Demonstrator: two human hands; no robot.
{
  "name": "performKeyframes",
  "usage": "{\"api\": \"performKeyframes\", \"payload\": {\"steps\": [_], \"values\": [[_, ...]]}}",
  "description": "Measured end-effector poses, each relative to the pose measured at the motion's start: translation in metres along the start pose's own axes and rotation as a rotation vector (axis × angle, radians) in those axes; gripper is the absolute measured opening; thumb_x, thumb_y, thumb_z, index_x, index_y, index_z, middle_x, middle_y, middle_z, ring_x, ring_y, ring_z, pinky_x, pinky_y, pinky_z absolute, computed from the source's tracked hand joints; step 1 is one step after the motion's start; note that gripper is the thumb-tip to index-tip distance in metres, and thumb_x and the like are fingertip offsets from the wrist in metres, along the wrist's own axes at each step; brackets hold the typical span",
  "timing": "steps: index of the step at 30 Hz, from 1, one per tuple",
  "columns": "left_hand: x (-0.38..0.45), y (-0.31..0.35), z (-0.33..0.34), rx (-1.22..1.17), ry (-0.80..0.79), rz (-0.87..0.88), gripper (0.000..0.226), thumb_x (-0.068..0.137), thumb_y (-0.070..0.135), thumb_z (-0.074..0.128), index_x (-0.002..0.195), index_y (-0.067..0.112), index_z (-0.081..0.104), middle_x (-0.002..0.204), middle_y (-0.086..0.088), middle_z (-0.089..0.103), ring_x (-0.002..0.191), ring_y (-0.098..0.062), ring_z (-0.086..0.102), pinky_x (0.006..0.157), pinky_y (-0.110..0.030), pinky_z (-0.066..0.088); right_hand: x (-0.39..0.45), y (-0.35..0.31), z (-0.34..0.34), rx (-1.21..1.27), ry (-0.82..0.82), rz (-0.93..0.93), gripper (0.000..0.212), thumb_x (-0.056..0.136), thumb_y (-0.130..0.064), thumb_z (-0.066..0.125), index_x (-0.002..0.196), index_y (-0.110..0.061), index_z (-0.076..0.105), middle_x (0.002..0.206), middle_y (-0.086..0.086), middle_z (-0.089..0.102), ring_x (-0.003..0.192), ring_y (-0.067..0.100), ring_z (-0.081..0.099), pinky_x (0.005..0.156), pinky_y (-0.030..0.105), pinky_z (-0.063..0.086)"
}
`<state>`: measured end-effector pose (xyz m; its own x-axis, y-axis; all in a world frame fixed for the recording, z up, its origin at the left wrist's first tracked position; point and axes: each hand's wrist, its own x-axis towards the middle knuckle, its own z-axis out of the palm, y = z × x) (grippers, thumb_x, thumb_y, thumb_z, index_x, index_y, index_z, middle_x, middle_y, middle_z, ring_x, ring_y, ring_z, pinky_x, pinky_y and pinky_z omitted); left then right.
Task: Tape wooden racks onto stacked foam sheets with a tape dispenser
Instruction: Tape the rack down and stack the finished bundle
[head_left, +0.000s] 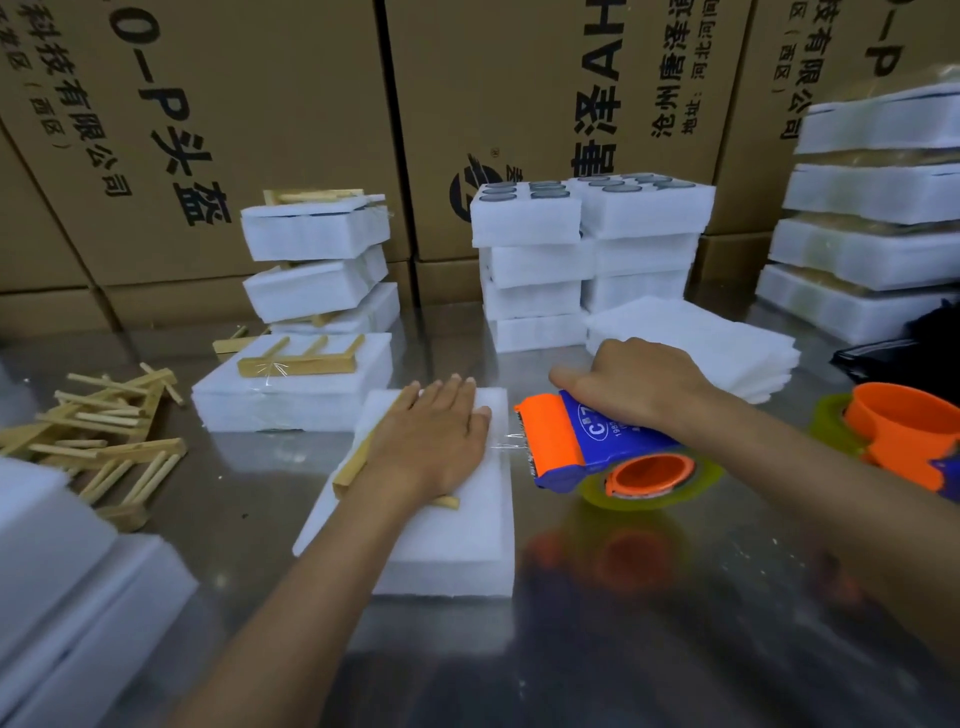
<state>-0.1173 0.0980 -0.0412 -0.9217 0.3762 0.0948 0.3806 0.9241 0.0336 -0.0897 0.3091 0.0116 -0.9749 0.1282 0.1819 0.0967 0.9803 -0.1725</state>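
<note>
A heap of loose wooden racks (98, 431) lies near the left edge of the shiny metal table (649, 597). Beyond it, a finished foam bundle (291, 387) carries a taped rack. At the table's centre, the left hand (434, 434) presses flat, fingers straight, on a wooden rack (353, 462) atop the stacked foam sheets (447, 540). Just beside the stack's right edge, the right hand (639, 384) grips the blue-and-orange tape dispenser (582, 441), a strand of clear tape (506, 440) running to the foam. A second dispenser (898, 431) sits near the right edge.
</note>
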Motion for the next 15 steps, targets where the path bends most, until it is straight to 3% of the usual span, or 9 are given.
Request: {"api": "performKeyframes", "payload": {"steps": [6,11,15], "values": [[-0.001,0.0,-0.003,0.012,-0.012,-0.009,0.056,0.106,0.041,0.013,0.158,0.022,0.009,0.165,0.004,0.011,0.151,-0.013,0.011,0.123,-0.035,0.0,0.004,0.026,-0.001,0.001,-0.074,0.006,0.053,0.082,-0.075,0.032,0.08,-0.026,0.051,0.077,-0.006,0.055,0.069,0.013,0.053,0.054,0.028,0.027],[-0.003,-0.001,-0.003,-0.001,-0.011,-0.004,0.056,0.105,0.042,0.012,0.158,0.025,0.008,0.165,0.006,0.01,0.151,-0.013,0.01,0.123,-0.037,0.0,-0.005,0.074,-0.012,-0.091,-0.047,0.093,0.054,0.08,-0.078,0.029,0.073,-0.028,0.046,0.074,-0.009,0.046,0.068,0.008,0.046,0.054,0.028,0.024],[0.005,-0.003,-0.014,-0.086,-0.145,-0.004,0.054,0.106,0.037,0.019,0.158,0.026,0.008,0.165,0.003,0.012,0.152,-0.015,0.009,0.123,-0.038,-0.001,-0.007,0.078,-0.01,-0.128,-0.028,0.081,0.049,0.085,-0.072,0.033,0.07,-0.027,0.046,0.07,-0.009,0.044,0.065,0.008,0.043,0.054,0.029,0.023]]}}
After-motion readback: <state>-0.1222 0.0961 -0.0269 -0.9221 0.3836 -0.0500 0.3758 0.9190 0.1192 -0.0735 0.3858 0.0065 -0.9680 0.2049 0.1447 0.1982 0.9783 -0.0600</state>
